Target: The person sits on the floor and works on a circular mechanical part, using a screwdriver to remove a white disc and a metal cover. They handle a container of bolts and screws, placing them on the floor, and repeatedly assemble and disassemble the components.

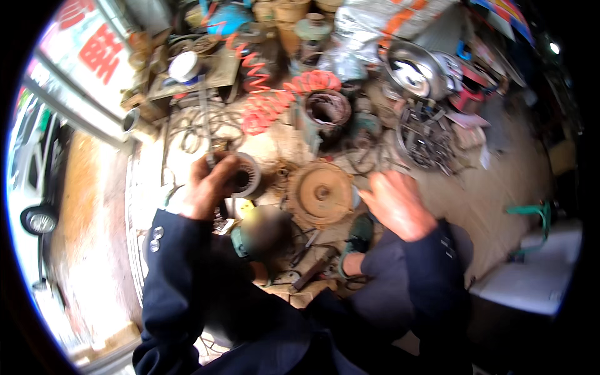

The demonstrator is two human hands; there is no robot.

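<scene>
My left hand [212, 178] is closed round what looks like a long metal bar [204, 115]; blur softens its outline, and a dark part shows below the hand. Right beside those fingers is a grey slotted ring [249, 175], like a motor stator. A rusty round cover [322, 192] with a central hub lies on the floor between my feet and the piled parts. My right hand [398, 203], to the right of this cover, has its fingers curled in. Whatever it grips, if anything, is hidden; a pale edge and a dark bit show near its fingertips.
Beyond the cover stand a hollow motor housing [326, 112] and a coiled red air hose [275, 103]. A basin of metal scraps [428, 134] is at the right, below a steel bowl [415, 69]. Hand tools [306, 247] lie between my green shoes [358, 236]. Far left is a wooden bench [212, 78].
</scene>
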